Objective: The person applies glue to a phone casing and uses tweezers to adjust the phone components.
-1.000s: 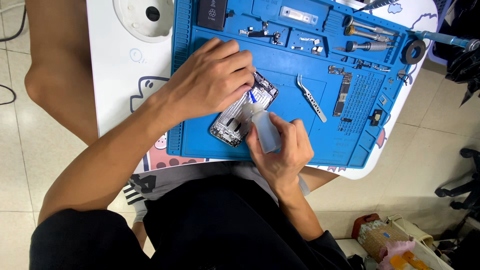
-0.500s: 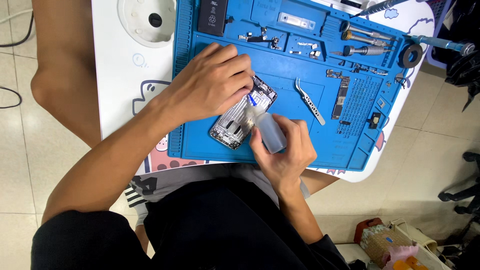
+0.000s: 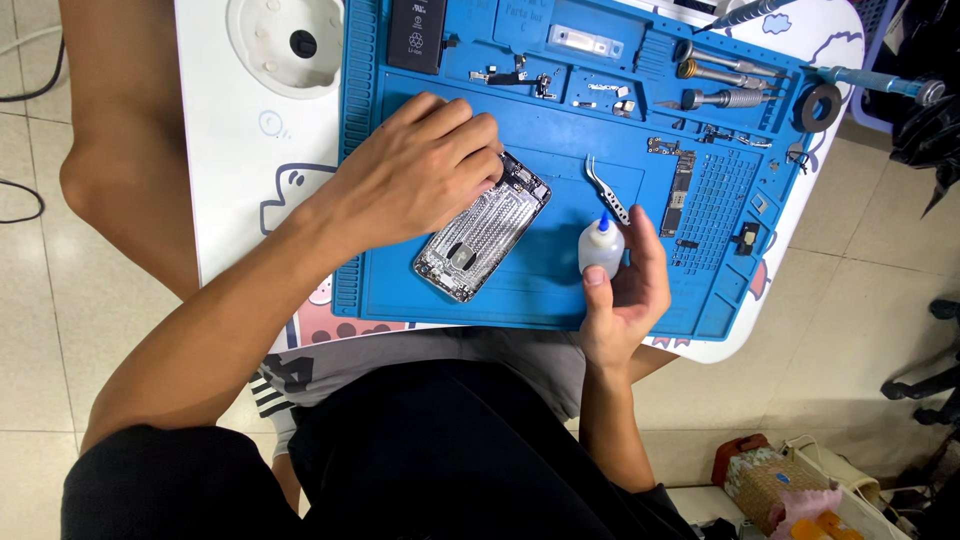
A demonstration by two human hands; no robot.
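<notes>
I see bare, shiny metal inside the opened phone shell [image 3: 483,240] on the matt blue rubbery mat [image 3: 540,290]. The small bottle [image 3: 601,248] looks like cloudy soft plastic with a blue tip. The tweezers [image 3: 608,190] are polished steel; the table [image 3: 225,170] is smooth white.

The repair mat [image 3: 560,290] is bright blue. The opened phone shell [image 3: 483,240] is silver with a dotted pattern, the small bottle [image 3: 600,246] whitish with a blue tip.

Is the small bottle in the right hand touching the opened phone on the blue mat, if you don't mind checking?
No, the small bottle in the right hand is apart from the opened phone, with bare blue mat between them.
</notes>
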